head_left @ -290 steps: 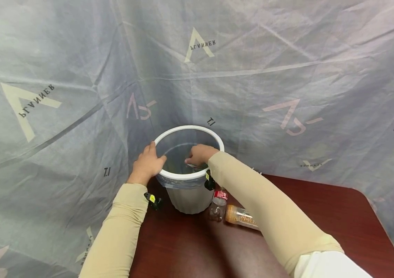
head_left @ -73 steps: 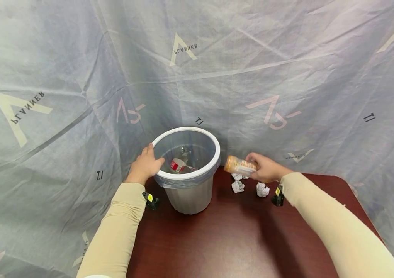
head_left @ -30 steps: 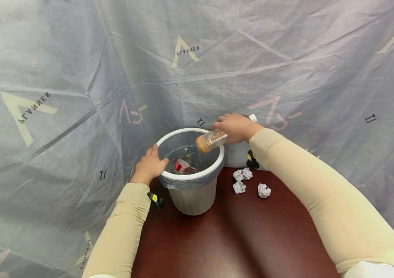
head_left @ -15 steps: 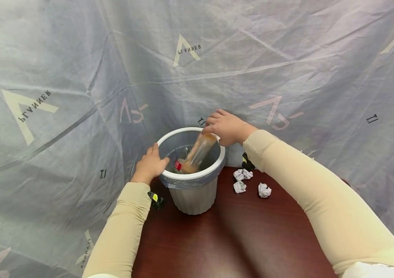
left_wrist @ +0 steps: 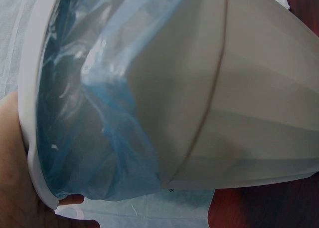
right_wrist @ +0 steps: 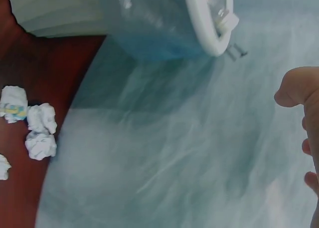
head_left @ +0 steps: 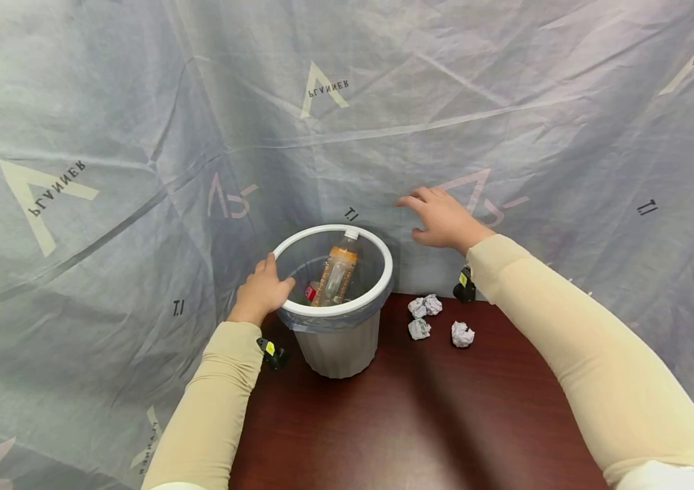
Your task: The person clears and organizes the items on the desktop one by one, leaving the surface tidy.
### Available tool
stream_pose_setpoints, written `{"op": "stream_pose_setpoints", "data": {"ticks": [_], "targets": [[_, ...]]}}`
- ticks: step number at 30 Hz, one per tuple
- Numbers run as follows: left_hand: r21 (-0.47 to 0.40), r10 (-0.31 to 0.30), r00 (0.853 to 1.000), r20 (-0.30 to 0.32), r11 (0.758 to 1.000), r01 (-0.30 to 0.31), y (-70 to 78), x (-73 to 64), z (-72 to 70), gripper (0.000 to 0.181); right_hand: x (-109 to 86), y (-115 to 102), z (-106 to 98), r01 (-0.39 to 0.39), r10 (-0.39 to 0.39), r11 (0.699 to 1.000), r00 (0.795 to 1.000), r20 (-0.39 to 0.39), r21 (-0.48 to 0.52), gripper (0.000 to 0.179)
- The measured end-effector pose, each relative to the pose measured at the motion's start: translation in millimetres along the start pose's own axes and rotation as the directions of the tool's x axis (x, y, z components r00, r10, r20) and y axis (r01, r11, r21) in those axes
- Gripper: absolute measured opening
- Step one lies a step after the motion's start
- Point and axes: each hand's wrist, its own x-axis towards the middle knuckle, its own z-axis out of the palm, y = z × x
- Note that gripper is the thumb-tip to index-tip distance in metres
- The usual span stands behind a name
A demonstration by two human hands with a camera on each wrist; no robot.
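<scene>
My left hand holds the white rim of a grey trash can, its thumb reaching over the opening. The left wrist view shows the same hand at the rim, beside the bluish liner bag. Inside the can an orange-labelled plastic bottle leans with its white cap up near the back rim. A red-labelled bottle is partly hidden behind it. My right hand is in the air to the right of the can, fingers spread and holding nothing.
Several crumpled paper balls lie on the dark red table, right of the can; the right wrist view shows these paper balls too. A grey printed sheet hangs behind and to the left.
The right hand carried the orange-labelled bottle from the right into the can, let it go and drew back up and right. The red-labelled bottle went in earlier. The left hand stayed at the rim.
</scene>
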Motion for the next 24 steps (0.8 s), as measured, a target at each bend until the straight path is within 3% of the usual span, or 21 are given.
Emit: {"op": "stream_pose_setpoints", "data": {"ticks": [5, 13, 17, 24], "targets": [[0.001, -0.001, 1.000, -0.005, 1.000, 0.001, -1.0, 1.0, -0.7, 0.085, -21.5, 24.7, 24.0, -0.152, 0.147, 0.980, 0.988, 0.045, 0.129, 0.069], [-0.007, 0.001, 1.000, 0.002, 1.000, -0.001, 0.1, 0.2, 2.3, 0.084, -69.0, 63.2, 84.9, -0.364, 0.327, 0.881, 0.930, 0.167, 0.302, 0.079], [-0.008, 0.003, 1.000, -0.005, 1.000, -0.003, 0.2, -0.6, 1.8, 0.085, -87.9, 73.7, 108.7, -0.410, 0.365, 0.845, 0.911, 0.191, 0.344, 0.081], [-0.003, 0.001, 1.000, -0.009, 1.000, -0.001, 1.4, -1.5, 0.9, 0.086, -118.2, 81.8, 151.7, -0.445, 0.382, 0.809, 0.895, 0.231, 0.384, 0.083]]}}
